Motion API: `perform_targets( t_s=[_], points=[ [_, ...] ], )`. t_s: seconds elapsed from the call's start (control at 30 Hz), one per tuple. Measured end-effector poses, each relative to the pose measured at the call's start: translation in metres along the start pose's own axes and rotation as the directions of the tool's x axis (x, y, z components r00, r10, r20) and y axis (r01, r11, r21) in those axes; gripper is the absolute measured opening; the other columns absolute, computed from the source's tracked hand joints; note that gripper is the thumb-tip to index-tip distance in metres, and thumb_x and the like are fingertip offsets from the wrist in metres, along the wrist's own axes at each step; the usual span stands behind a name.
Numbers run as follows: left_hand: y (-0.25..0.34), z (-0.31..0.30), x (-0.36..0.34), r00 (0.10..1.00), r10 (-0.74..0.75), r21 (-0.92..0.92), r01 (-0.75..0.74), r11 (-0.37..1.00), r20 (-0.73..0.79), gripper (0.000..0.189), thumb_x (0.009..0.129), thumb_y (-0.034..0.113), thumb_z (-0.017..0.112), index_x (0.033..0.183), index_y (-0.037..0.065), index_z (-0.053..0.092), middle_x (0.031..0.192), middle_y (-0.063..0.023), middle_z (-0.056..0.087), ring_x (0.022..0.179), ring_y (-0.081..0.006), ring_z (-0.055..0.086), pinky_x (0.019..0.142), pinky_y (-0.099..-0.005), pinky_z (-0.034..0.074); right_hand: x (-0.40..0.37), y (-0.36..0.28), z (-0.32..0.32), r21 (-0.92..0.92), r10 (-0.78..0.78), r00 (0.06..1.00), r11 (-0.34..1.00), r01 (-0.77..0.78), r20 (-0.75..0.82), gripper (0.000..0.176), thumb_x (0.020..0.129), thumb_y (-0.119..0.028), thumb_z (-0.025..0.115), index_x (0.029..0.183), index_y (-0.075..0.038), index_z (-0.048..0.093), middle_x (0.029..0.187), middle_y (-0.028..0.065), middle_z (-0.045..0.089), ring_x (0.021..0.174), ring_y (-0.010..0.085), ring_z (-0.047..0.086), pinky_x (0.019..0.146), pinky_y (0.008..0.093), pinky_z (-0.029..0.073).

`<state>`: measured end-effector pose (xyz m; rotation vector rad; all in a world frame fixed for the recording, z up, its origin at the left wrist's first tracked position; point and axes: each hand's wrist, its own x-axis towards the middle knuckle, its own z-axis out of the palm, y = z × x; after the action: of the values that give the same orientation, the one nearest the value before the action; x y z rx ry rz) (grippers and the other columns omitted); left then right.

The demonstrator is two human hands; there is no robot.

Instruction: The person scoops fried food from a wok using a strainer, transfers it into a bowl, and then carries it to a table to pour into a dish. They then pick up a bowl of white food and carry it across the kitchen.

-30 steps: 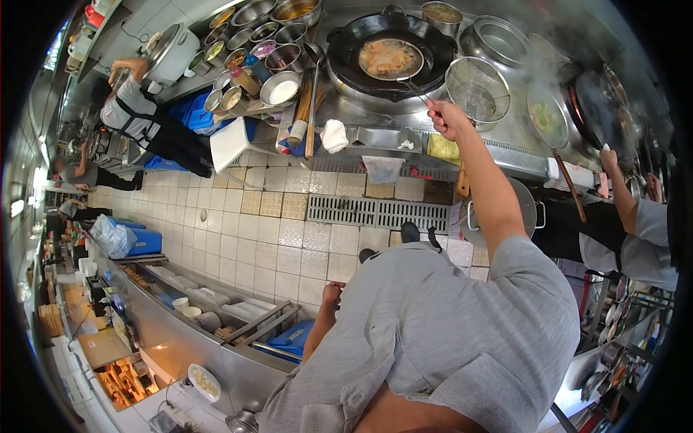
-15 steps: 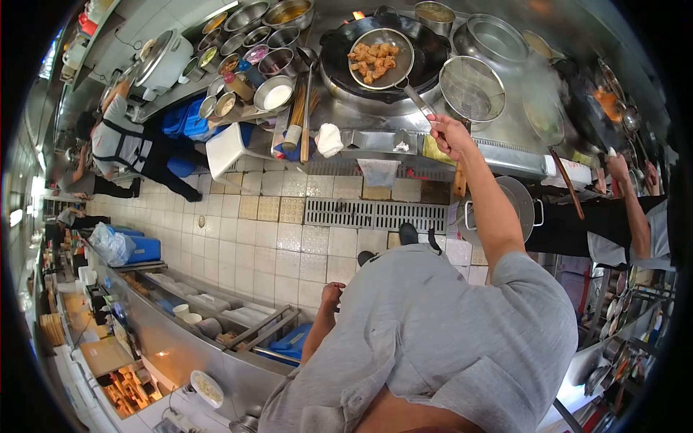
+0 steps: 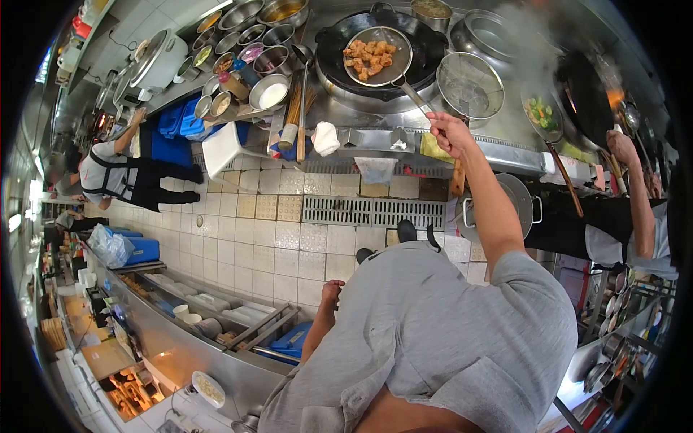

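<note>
My right hand (image 3: 449, 135) is closed around the handle of a round mesh strainer (image 3: 402, 71). Browned fried pieces (image 3: 369, 58) lie in its bowl, which is over a large black wok (image 3: 429, 52) on the stove. Just right of the wok sits a second, wider strainer (image 3: 471, 85). Beside my hip, my left hand (image 3: 332, 292) hangs low with curled fingers, and nothing shows sticking out of it. Below my right forearm stands a two-handled pot (image 3: 507, 216).
Metal bowls of ingredients, including one of white powder (image 3: 273, 92), crowd the left counter. A ladle (image 3: 303, 56) lies near them. At right, a co-worker's hand (image 3: 622, 146) is at a tilted wok (image 3: 583, 101), beside a strainer of green vegetables (image 3: 543, 115). A white stool (image 3: 222, 149) stands left.
My hands and strainer stay nearly still. At right, the co-worker's wok is raised and tilted, steam rises, and green vegetables show in the strainer beside it. A person at left has shifted position.
</note>
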<state>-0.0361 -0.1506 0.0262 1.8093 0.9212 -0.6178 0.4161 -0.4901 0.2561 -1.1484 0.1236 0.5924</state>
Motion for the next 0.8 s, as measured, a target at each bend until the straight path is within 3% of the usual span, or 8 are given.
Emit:
perform_targets(
  t_s=[0.4, 0.5, 0.8],
  points=[
    [-0.004, -0.002, 0.007, 0.999, 0.039, 0.064, -0.039, 0.997, -0.003, 0.029, 0.068, 0.001, 0.041, 0.085, 0.007, 0.062, 0.056, -0.0026, 0.054, 0.034, -0.0127, 0.041, 0.032, -0.028, 0.032, 0.004, 0.003, -0.004, 0.024, 0.01, 1.0, 1.0, -0.01, 0.021, 0.025, 0.085, -0.005, 0.045, 0.11, -0.003, 0.044, 0.063, 0.0015, 0.048, 0.033, 0.005, 0.029, 0.029, 0.0191, 0.021],
    [-0.005, -0.001, 0.008, 1.0, -0.007, -0.044, 0.007, 0.999, 0.008, 0.029, 0.069, 0.002, 0.039, 0.087, 0.007, 0.062, 0.057, -0.0023, 0.053, 0.035, -0.0124, 0.04, 0.032, -0.0273, 0.032, 0.002, 0.002, -0.002, 0.025, 0.009, 1.0, 1.0, -0.01, 0.016, 0.026, 0.085, -0.004, 0.044, 0.111, -0.002, 0.043, 0.063, 0.0015, 0.048, 0.033, 0.005, 0.029, 0.029, 0.0191, 0.021],
    [-0.019, -0.001, 0.012, 1.0, 0.03, -0.136, -0.028, 0.99, 0.008, 0.028, 0.071, 0.003, 0.038, 0.085, 0.007, 0.062, 0.056, -0.0018, 0.052, 0.037, -0.0126, 0.042, 0.034, -0.0269, 0.034, 0.003, 0.003, -0.001, 0.018, 0.004, 1.0, 1.0, -0.004, 0.008, 0.027, 0.085, -0.004, 0.044, 0.112, -0.002, 0.043, 0.063, 0.0016, 0.048, 0.033, 0.005, 0.029, 0.029, 0.0191, 0.021]
  ],
)
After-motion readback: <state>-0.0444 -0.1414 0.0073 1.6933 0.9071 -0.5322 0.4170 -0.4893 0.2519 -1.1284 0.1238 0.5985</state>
